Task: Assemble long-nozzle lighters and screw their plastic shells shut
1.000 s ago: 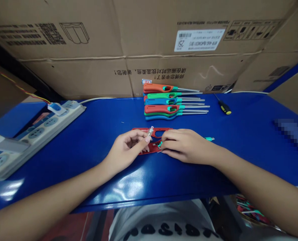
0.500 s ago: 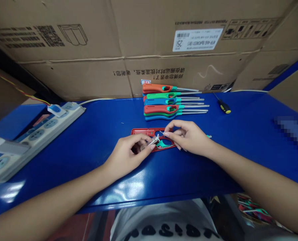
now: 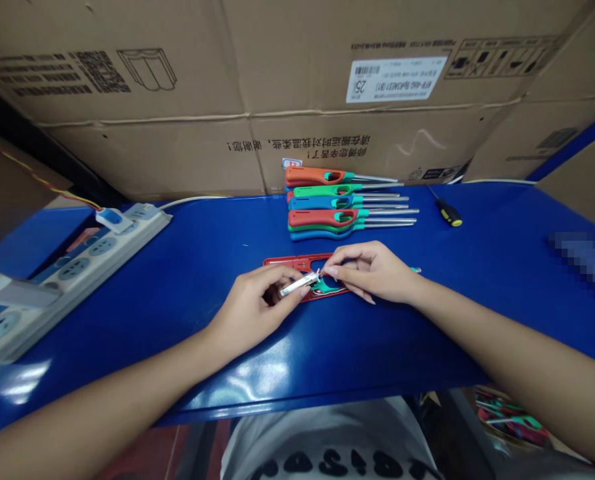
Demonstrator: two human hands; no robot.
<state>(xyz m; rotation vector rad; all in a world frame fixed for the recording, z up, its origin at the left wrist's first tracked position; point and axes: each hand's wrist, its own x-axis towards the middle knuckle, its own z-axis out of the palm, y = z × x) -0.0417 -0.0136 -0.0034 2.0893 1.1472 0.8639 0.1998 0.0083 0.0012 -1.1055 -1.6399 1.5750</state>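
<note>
Over the table's middle, my left hand (image 3: 252, 303) grips a small clear lighter fuel tank (image 3: 297, 285) between thumb and fingers, its white valve end tilted up to the right. My right hand (image 3: 380, 273) is closed in a pinch at that end; whatever sits between its fingertips is too small to make out. Beneath both hands lies an opened red lighter casing (image 3: 280, 261), partly covered by them. A green trigger part (image 3: 323, 287) and a thin pale wire show in the near half. A metal tip pokes out past my right hand.
Several assembled gas lighters (image 3: 322, 218) are stacked at the back against a cardboard sheet (image 3: 177, 157). To their right lies a black and yellow screwdriver (image 3: 449, 213). A power strip (image 3: 77, 273) occupies the left side. A box of lighter parts (image 3: 512, 420) stands below the table's right front.
My right fingertips have moved slightly down and left, onto the tank's valve end. The tank has turned a little in my left hand and now catches bright light.
</note>
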